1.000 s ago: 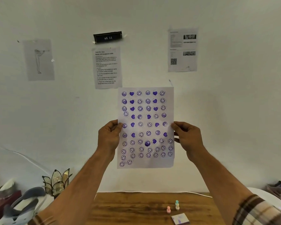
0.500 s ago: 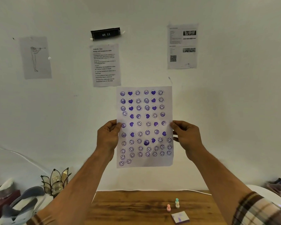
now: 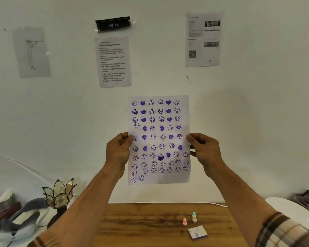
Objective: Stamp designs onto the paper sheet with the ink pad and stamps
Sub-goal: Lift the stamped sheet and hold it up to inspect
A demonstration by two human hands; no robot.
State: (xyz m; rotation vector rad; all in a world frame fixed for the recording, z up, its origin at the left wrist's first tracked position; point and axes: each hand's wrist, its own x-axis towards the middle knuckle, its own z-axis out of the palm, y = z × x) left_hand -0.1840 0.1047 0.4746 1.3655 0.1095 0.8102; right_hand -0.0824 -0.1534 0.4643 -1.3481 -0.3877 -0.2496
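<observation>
Stamped sheet held up over bench, both hands.
Near: ink pad (image 3: 197, 232) + stamps (image 3: 194, 216) on bench (image 3: 141, 225). Left hand (image 3: 118, 150) & right hand (image 3: 204, 151) pinch paper sheet (image 3: 158, 139) by side edges, upright, arms raised. Wall behind: tag "WS 11" (image 3: 113, 24), notice "TASK ID: 1524" (image 3: 112, 61).

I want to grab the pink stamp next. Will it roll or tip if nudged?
The pink stamp stands upright on the wooden table, narrow and taller than wide, so it probably tips easily. Its rounded body suggests it would then roll. It looks small and light.
</observation>
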